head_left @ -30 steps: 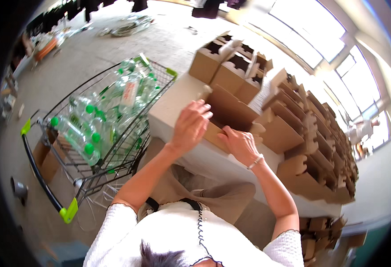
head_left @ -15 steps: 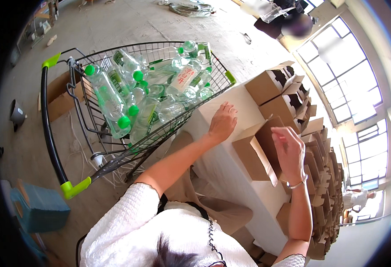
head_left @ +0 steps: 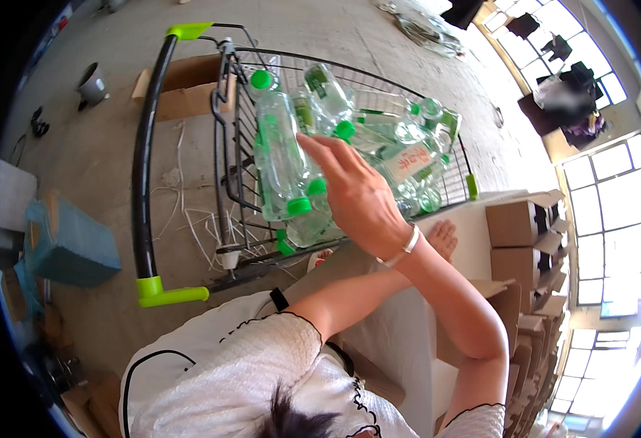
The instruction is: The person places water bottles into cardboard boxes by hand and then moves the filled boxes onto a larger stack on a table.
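Observation:
My right hand, with a bracelet at the wrist, reaches across my left forearm and over the shopping cart. Its fingers are stretched out, fingertips at the side of a clear plastic bottle with a green cap; whether they touch it I cannot tell. Several similar bottles lie heaped in the wire cart, some with green labels, one with a white and red label. My left hand, partly hidden behind my right wrist, rests fingers spread on the white-covered table beside the cart.
An open cardboard box stands on the table by my right forearm, with rows of divided cardboard boxes beyond. Left of the cart are its black handle, a blue-wrapped box, a grey bin and white cord.
My right hand has moved left from beside the open cardboard box to over the bottles, crossing my left arm. My left hand stays by the table. The view has turned, shifting the cart rightward.

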A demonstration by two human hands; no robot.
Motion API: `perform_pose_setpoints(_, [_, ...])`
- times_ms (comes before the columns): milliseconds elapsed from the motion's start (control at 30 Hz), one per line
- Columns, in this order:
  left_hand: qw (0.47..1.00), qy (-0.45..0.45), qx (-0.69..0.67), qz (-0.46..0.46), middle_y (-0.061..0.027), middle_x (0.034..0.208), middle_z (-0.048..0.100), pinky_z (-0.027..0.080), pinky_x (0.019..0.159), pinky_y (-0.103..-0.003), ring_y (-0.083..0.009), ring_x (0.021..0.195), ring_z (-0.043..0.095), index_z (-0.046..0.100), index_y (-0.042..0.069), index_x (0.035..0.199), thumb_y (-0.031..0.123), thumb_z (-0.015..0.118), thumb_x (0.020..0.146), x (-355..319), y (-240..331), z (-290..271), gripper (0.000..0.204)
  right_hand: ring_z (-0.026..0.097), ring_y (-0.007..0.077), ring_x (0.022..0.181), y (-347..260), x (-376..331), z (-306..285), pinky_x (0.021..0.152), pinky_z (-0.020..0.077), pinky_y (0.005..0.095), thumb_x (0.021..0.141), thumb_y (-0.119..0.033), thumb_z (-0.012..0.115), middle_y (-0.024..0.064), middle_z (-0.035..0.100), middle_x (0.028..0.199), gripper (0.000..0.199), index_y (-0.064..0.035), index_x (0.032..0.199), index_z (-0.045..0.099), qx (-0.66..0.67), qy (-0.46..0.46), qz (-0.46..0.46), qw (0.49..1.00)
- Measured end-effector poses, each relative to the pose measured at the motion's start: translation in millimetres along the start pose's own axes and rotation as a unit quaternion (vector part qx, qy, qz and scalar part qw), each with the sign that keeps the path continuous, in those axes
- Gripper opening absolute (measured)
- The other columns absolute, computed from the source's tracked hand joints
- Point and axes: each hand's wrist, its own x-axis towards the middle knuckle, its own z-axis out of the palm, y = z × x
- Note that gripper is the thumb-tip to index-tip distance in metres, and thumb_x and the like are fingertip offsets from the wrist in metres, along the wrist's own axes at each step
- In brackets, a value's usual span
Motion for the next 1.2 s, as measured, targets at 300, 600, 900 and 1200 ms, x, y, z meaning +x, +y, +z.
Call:
perform_pose_setpoints(300, [0.998, 0.054, 0.017, -0.014, -0.0224, 0.159, 0.042, 0.014, 0.128, -0.052, -0.0384, 0.154, 0.028, 0.058, 0.002, 0.142, 0.044, 0.061, 0.095, -7, -4, -23, 0.063, 0.037, 0.0316, 0.151, 10, 50, 48, 0.115, 0.0432, 0.0469, 0.088, -0.006, 0.064, 0.0105, 0.044, 0.159, 0.041, -0.0150, 0.128, 0.061, -0.158, -0.052, -0.211, 0.963])
perform_pose_setpoints(600, [0.997, 0.059, -0.059, -0.004, -0.0221, 0.156, 0.047, 0.018, 0.128, -0.051, -0.0379, 0.151, 0.033, 0.061, 0.000, 0.138, 0.040, 0.064, 0.092, -13, -7, -41, 0.061, 0.052, 0.0314, 0.141, -14, -44, 17, 0.108, 0.0506, 0.0423, 0.074, 0.001, 0.079, 0.0121, 0.049, 0.157, 0.068, -0.0100, 0.135, 0.052, 0.213, 0.085, 0.047, 0.972])
perform_pose_setpoints(900, [0.758, 0.149, -0.634, 0.043, -0.0190, 0.143, 0.054, 0.032, 0.118, -0.052, -0.0363, 0.138, 0.045, 0.059, 0.009, 0.135, 0.044, 0.058, 0.094, -9, -40, 66, 0.054, 0.055, 0.0349, 0.138, -51, -218, -39, 0.112, 0.0428, 0.0435, 0.084, -0.012, 0.086, 0.0127, 0.052, 0.153, 0.076, -0.0095, 0.145, 0.042, 0.555, 0.442, 0.240, 0.663])
perform_pose_setpoints(1200, [0.896, 0.142, -0.411, -0.095, -0.0193, 0.140, 0.059, 0.036, 0.117, -0.039, -0.0335, 0.136, 0.052, 0.059, -0.001, 0.136, 0.010, 0.058, 0.098, -4, -80, -30, 0.040, 0.056, 0.0355, 0.137, -112, -321, -103, 0.113, 0.0442, 0.0445, 0.081, -0.020, 0.088, 0.0119, 0.056, 0.149, 0.087, -0.0098, 0.151, 0.038, 0.423, 0.636, 0.123, 0.634])
